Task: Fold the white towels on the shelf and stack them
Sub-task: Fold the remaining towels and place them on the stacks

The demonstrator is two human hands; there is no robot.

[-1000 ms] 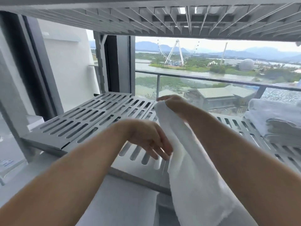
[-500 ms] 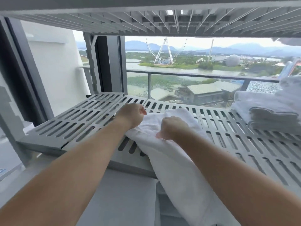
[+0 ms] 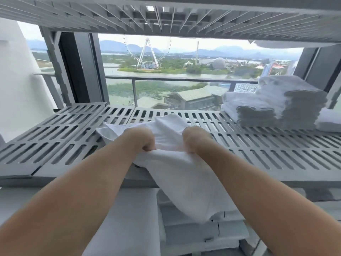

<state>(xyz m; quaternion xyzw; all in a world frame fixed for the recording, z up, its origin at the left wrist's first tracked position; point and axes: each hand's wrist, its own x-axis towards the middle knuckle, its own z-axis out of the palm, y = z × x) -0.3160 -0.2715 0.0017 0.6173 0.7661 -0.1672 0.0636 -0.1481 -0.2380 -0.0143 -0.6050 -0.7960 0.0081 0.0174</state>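
Note:
A white towel [image 3: 171, 174] lies rumpled across the front of the grey slatted shelf [image 3: 258, 150], its lower part hanging over the front edge. My left hand [image 3: 140, 140] grips the towel's left side with curled fingers. My right hand [image 3: 195, 138] grips it a short way to the right, also with curled fingers. The towel's far end bunches up on the shelf behind both hands. Two stacks of folded white towels [image 3: 276, 106] stand at the shelf's right rear.
Another slatted shelf [image 3: 166, 13] hangs close overhead. Behind the shelf are a window, a dark frame post [image 3: 81, 67] at the left and a balcony rail. More white linen [image 3: 129, 228] lies on the level below. Another white cloth sits at the far right edge.
Both hands have moved apart and taken hold of the towel lower down, near the shelf's front edge. More of the towel now lies spread on the shelf. My view has shifted left.

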